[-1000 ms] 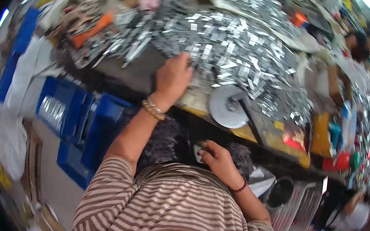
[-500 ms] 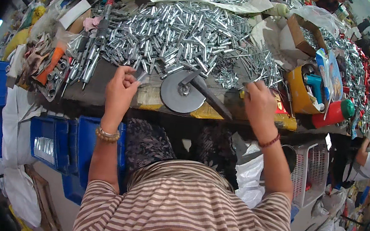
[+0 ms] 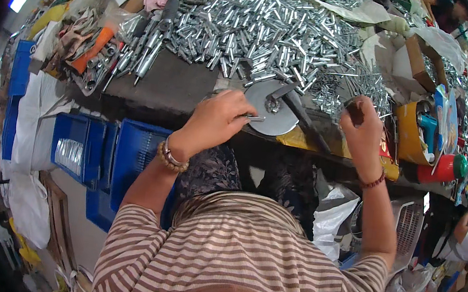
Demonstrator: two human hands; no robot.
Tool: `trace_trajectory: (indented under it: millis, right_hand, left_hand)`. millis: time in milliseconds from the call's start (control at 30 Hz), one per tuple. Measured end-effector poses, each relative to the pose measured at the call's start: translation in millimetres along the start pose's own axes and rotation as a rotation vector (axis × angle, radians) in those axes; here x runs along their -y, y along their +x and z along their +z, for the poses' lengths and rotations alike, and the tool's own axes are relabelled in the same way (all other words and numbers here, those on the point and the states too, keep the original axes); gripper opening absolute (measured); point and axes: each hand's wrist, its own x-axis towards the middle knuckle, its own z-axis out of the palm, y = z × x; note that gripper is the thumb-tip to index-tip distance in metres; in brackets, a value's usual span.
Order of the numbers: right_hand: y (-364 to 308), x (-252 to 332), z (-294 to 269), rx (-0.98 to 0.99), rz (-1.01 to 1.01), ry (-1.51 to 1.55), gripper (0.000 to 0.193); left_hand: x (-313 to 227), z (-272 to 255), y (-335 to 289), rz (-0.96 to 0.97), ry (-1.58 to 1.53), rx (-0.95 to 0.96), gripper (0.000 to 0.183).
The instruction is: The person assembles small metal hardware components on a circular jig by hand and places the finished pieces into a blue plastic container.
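My left hand (image 3: 219, 116) is closed on a short silvery metal tube (image 3: 257, 117), whose end sticks out past the fingers above the left edge of a round grey metal disc (image 3: 279, 127). A hammer (image 3: 308, 121) lies with its head on the disc and its dark handle slanting to the near right. My right hand (image 3: 364, 129) is raised at the right, its fingers curled together close to a heap of thin metal pins (image 3: 341, 89); whatever they hold is too small or hidden to make out. Behind the disc spreads a big pile of metal tubes (image 3: 258, 30).
Left on the bench lie long metal tools (image 3: 151, 53) and an orange-handled tool (image 3: 94, 49). At the right stand a yellow container (image 3: 406, 128) with a teal tool and a red bottle (image 3: 437, 174) with green cap. Blue bins (image 3: 75, 145) sit below left. A person (image 3: 466, 233) works far right.
The view has swung so the bench appears tilted. My left hand has moved right with the tube, up to the disc's edge. My right hand has lifted slightly, fingers still together.
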Motion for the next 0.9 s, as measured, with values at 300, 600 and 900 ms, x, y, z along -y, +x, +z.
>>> trace_trajectory:
  millis: [300, 600, 900]
  right_hand:
    - [-37, 39, 74, 0.174, 0.117, 0.376, 0.012]
    - [-33, 54, 64, 0.109, -0.256, -0.067, 0.011]
    - [-42, 51, 76, 0.097, -0.306, -0.139, 0.016]
  left_hand:
    - [-6, 20, 0, -0.064, 0.043, -0.126, 0.017]
    - [-3, 27, -2, -0.062, 0.007, -0.209, 0.014]
    - [-3, 28, -2, -0.089, -0.02, -0.206, 0.013]
